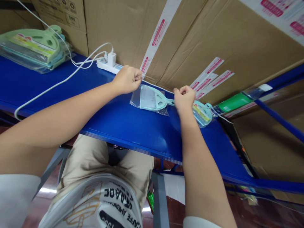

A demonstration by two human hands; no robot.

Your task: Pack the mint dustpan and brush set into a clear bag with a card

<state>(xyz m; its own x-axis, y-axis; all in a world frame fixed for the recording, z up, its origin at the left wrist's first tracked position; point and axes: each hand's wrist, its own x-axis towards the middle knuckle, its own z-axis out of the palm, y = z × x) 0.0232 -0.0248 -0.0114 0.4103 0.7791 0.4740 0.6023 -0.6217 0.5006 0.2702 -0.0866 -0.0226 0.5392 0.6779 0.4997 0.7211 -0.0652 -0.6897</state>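
A small light-blue brush point(152, 99) lies on the blue shelf point(133, 126), partly inside a clear plastic bag point(136, 98). My left hand point(127, 79) is closed, pinching the bag's far edge near its left end. My right hand point(184, 98) is closed too, pinching at the brush's handle end, where the bag's edge is hard to make out. Just right of that hand lies a light-blue dustpan point(202, 113) with a printed label.
A white power strip point(108, 65) with a charger and white cables point(59, 82) sits behind my left hand. Bagged green and blue dustpan sets point(33, 47) are stacked at the far left. Taped cardboard boxes point(190, 38) stand behind the shelf. A green-labelled clear item point(235, 101) lies at right.
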